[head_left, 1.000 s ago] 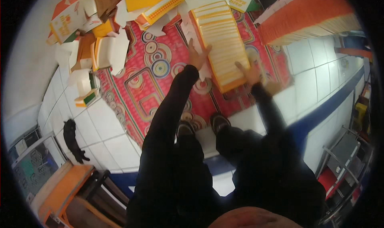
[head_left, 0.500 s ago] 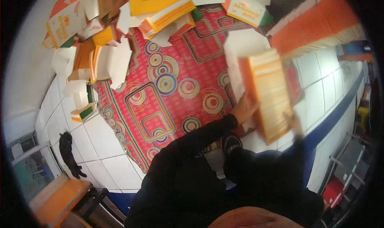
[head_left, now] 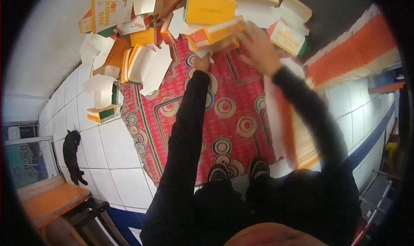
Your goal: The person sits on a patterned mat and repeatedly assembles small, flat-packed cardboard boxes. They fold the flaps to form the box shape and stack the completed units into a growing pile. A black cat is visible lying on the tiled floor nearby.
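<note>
At the far middle of the mat, my left hand (head_left: pixel 202 64) is closed at the white flap of a yellow and orange cardboard food box (head_left: pixel 215 32) lying on its side. My right hand (head_left: pixel 261 51), smeared by motion, reaches in with fingers apart at the box's right end and holds nothing. Behind that box is another yellow box (head_left: pixel 210 9). A white box with a green side (head_left: pixel 288 35) lies right of my right hand. Beside my right forearm stands a stack of folded cartons (head_left: pixel 304 144), partly hidden by the arm.
A red patterned mat (head_left: pixel 224 129) covers white floor tiles (head_left: pixel 92 151). Several opened boxes lie at the far left, among them a white one with a yellow edge (head_left: pixel 146 67). A larger carton stack (head_left: pixel 353 52) stands far right. A black cat (head_left: pixel 71 155) and an orange bench (head_left: pixel 56 203) are left.
Both hands have left the nearer carton stack, which now stands at the right, and moved forward to the yellow and orange box. The view has shifted, and both my shoes now show.
</note>
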A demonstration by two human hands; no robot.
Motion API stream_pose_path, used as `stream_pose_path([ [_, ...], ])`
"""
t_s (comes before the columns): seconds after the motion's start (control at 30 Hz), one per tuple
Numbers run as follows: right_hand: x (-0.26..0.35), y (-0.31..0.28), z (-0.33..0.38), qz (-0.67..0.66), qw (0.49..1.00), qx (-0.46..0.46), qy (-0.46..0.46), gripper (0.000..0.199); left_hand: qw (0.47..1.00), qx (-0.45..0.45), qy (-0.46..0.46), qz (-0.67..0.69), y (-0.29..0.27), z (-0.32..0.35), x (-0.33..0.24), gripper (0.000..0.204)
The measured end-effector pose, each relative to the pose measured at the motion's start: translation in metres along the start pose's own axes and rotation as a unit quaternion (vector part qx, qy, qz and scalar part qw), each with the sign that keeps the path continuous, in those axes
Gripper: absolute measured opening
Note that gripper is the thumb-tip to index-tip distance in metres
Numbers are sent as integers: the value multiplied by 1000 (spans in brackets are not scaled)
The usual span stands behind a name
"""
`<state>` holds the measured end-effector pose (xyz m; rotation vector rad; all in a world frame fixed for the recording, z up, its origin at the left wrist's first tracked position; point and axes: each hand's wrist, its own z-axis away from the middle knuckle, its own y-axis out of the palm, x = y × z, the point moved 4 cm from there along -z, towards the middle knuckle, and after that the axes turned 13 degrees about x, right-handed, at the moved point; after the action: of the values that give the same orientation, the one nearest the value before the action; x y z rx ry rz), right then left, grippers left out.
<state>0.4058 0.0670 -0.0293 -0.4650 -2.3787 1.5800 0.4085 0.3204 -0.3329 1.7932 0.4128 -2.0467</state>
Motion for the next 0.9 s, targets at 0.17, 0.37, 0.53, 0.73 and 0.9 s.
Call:
stream_pose_path([
  [0.17,-25,33,-62,62,983,167,37,81,997,28,62,41,18,46,-24,17],
  [0.37,-35,-50,-1,-39,995,-54,71,70,980,107,8,-168,-118,243,-151,29],
  [0.53,55,-100,62,6,985,-120,123,60,981,28,-48,-187,-173,340,-131,35],
  [0.73,150,-30,144,-58,991,109,-53,51,968,-207,-137,-38,-144,391,-44,97],
  [0.9,173,22,215,-226,962,157,4,58,971,-159,-173,44,-165,415,-6,79],
])
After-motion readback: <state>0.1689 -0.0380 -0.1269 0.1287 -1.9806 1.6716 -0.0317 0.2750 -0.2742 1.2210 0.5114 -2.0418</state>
